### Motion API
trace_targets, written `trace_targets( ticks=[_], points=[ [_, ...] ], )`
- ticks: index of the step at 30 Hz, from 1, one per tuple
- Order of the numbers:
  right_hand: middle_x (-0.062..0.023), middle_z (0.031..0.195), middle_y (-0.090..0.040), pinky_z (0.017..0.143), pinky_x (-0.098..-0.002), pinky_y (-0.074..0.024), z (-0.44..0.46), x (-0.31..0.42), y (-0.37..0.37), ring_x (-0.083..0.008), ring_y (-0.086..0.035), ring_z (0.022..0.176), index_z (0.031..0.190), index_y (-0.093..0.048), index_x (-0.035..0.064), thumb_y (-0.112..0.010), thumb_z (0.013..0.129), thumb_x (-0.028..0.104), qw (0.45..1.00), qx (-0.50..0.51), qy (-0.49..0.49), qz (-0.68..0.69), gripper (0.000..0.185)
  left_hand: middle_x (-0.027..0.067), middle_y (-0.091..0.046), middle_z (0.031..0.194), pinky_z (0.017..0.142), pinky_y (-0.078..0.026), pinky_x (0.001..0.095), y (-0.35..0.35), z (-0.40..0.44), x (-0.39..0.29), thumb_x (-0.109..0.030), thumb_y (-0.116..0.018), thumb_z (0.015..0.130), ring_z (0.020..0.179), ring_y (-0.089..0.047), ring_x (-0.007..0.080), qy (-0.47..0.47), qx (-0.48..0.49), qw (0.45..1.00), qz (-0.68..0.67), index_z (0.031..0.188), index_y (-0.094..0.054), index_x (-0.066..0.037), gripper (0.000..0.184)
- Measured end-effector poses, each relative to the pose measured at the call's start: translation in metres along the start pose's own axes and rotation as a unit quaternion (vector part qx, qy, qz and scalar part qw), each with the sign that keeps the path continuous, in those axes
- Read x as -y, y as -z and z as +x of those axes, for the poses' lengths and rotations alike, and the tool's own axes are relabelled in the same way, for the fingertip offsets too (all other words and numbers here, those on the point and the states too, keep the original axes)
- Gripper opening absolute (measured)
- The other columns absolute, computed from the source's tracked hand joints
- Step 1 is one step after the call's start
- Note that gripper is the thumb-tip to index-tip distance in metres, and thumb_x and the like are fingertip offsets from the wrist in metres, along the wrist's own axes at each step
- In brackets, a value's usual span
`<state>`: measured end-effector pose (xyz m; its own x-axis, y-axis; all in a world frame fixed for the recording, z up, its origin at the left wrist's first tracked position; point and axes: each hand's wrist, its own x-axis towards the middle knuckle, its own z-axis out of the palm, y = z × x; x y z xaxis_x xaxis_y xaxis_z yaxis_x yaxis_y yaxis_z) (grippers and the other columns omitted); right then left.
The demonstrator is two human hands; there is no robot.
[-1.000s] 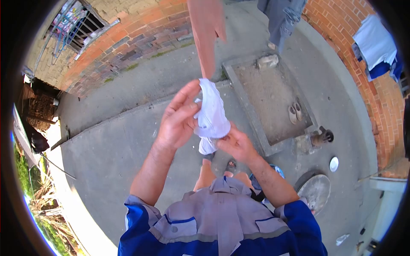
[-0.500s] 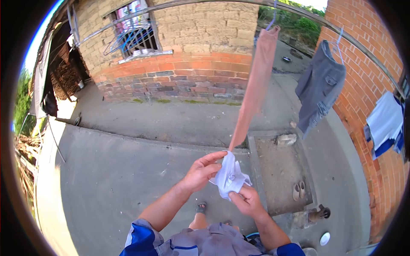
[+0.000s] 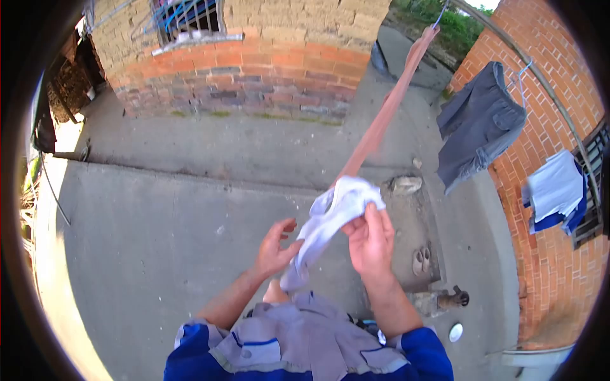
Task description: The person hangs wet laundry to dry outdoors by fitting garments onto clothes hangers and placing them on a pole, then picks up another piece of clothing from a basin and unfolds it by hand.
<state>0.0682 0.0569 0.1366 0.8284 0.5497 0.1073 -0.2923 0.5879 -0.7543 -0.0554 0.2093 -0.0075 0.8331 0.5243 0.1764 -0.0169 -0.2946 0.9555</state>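
Note:
A small white cloth garment (image 3: 323, 228) hangs in front of me, twisted into a long strip; its exact kind does not show. My right hand (image 3: 370, 244) is closed on its upper right end, pinching the edge between thumb and fingers. To the left of the cloth is my left hand (image 3: 277, 249), open with thumb and fingers apart. Its thumb tip is close against the cloth's edge; whether they touch I cannot tell. Behind the white garment, the pink garment (image 3: 389, 114) hangs down from a hanger and its lower end is hidden.
Grey trousers (image 3: 481, 127) and a white-and-blue shirt (image 3: 556, 190) hang from a pole (image 3: 553, 73) at the right, near a brick wall (image 3: 559, 279). A pair of shoes (image 3: 421, 261) and a rock (image 3: 405, 185) are on the ground. A barred window (image 3: 190, 19) is in the far wall.
The white garment has gone from bunched between both hands to stretched out and lifted. My right hand has moved up; my left hand has let go and moved left. The view has tilted down.

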Motion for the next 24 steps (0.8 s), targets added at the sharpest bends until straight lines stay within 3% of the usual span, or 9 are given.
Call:
trace_targets(
  ticks=[3,6,9,12,18,21,24],
  points=[
    [-0.0116,0.114,-0.067,0.081,-0.041,-0.0602,0.021,-0.008,-0.008,-0.0227,-0.068,0.101,0.126,-0.055,0.0002,-0.044,0.107,0.02,1.0,0.012,0.008,0.002,0.029,0.0199,-0.058,0.132,0.096,-0.051,0.039,0.005,0.001,0.016,-0.029,-0.07,0.091,0.117,-0.061,0.0287,0.042,0.063,0.993,0.086,0.141,-0.047,-0.005,0.061],
    [-0.0131,0.12,-0.064,0.083,-0.0423,-0.0599,0.039,-0.015,-0.015,-0.0244,-0.066,0.106,0.127,-0.053,0.0001,-0.045,0.106,0.023,0.999,0.014,0.033,-0.008,0.031,0.0226,-0.052,0.14,0.1,-0.049,0.0406,0.006,0.011,0.044,-0.042,-0.07,0.09,0.123,-0.058,0.0313,0.123,0.107,0.98,-0.109,0.147,-0.041,-0.004,0.074],
    [-0.0146,0.126,-0.06,0.086,-0.0439,-0.0591,0.049,-0.014,-0.027,-0.0264,-0.064,0.111,0.128,-0.051,0.0004,-0.046,0.106,0.025,0.998,0.02,0.053,-0.008,0.034,0.0246,-0.048,0.144,0.105,-0.045,0.0433,0.003,0.018,0.045,-0.05,-0.069,0.088,0.129,-0.052,0.0354,0.127,0.113,0.97,-0.171,0.151,-0.033,-0.001,0.087],
    [-0.0157,0.13,-0.056,0.092,-0.0474,-0.0562,0.054,-0.017,-0.033,-0.0289,-0.061,0.114,0.131,-0.048,0.0009,-0.046,0.106,0.026,0.997,0.045,0.062,-0.005,0.036,0.0262,-0.048,0.143,0.107,-0.042,0.0446,-0.003,0.025,0.037,-0.049,-0.075,0.083,0.133,-0.047,0.0379,0.055,0.06,0.997,0.006,0.15,-0.03,0.003,0.096],
    [-0.0167,0.134,-0.053,0.099,-0.0527,-0.0516,0.055,-0.024,-0.051,-0.0295,-0.056,0.121,0.134,-0.046,0.0023,-0.046,0.106,0.026,0.997,0.042,0.063,0.023,0.037,0.0304,-0.049,0.135,0.104,-0.044,0.0453,-0.014,0.033,0.019,-0.04,-0.083,0.075,0.127,-0.05,0.0405,0.042,-0.047,0.993,0.099,0.148,-0.029,0.007,0.102],
    [-0.017,0.135,-0.052,0.099,-0.0537,-0.0514,0.05,-0.031,-0.056,-0.0297,-0.055,0.123,0.134,-0.046,0.0024,-0.045,0.106,0.026,0.997,0.05,0.046,0.046,0.036,0.0267,-0.057,0.126,0.099,-0.046,0.0465,-0.019,0.033,0.027,-0.035,-0.082,0.075,0.116,-0.056,0.0401,0.046,-0.11,0.988,0.1,0.141,-0.042,0.004,0.086],
    [-0.0197,0.14,-0.048,0.108,-0.0541,-0.0431,0.042,-0.039,-0.06,-0.0333,-0.048,0.131,0.138,-0.043,0.0009,-0.042,0.107,0.031,0.996,0.062,0.057,0.004,0.044,0.022,-0.064,0.116,0.094,-0.05,0.0415,-0.006,0.031,0.046,-0.024,-0.078,0.078,0.109,-0.062,0.036,0.158,-0.06,0.983,0.066,0.129,-0.057,0.0,0.059]
  ],
)
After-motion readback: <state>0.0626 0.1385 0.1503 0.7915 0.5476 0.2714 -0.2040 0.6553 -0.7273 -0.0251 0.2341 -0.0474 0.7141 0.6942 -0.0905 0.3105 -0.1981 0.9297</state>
